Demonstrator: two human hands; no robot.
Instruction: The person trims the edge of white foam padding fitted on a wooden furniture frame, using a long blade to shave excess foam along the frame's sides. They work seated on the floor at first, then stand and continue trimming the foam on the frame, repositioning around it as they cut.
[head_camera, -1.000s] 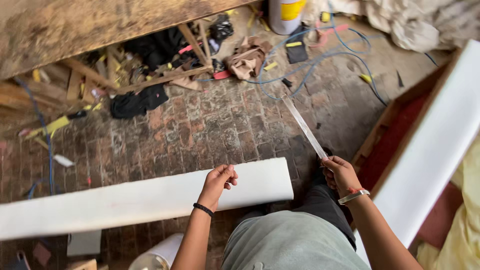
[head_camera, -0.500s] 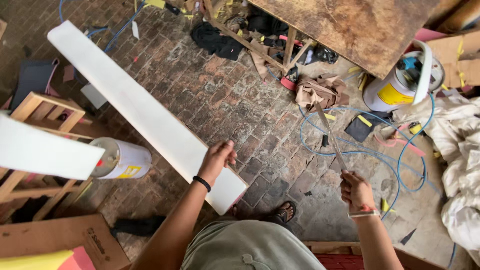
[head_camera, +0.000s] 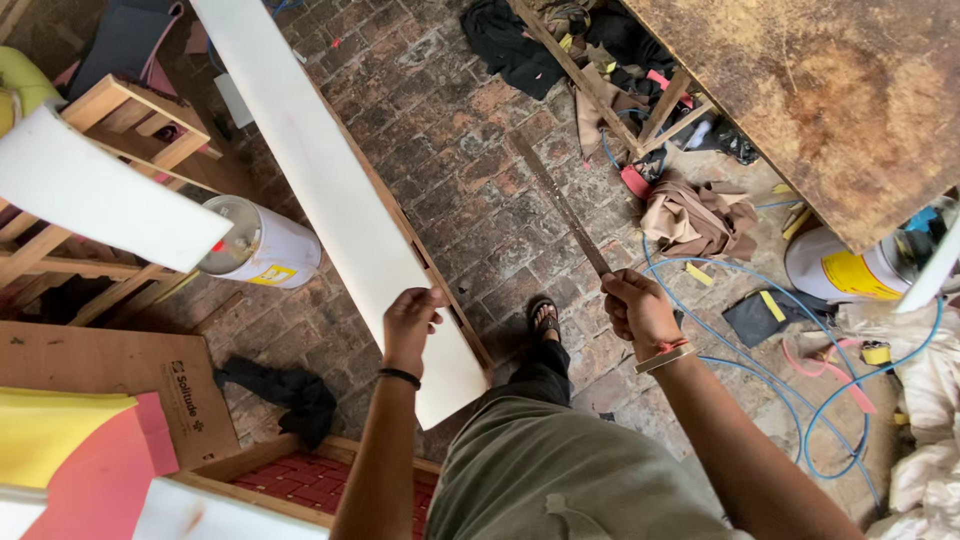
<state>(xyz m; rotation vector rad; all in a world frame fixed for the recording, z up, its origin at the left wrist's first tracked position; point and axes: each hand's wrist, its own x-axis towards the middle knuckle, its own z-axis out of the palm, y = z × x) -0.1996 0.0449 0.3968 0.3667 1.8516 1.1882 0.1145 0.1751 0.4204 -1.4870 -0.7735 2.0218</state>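
My left hand (head_camera: 410, 325) grips the near end of a long white board (head_camera: 330, 190) that runs from the top of the view down to my waist. My right hand (head_camera: 638, 310) is closed around one end of a long thin metal ruler (head_camera: 560, 205), which points away up and to the left over the brick floor. A black band sits on my left wrist, a pale bracelet on my right. My sandalled foot (head_camera: 545, 318) shows between the two hands.
A white paint bucket (head_camera: 262, 248) lies on its side at left beside wooden frames (head_camera: 120, 120). A worn wooden table (head_camera: 840, 100) fills the top right, with rags, blue hose (head_camera: 760, 350) and another bucket (head_camera: 850, 272) below it. Cardboard (head_camera: 110, 375) lies at lower left.
The view has swung round; the white board now runs up and away instead of across. Both hands keep their hold, the board and ruler raised closer to the camera.
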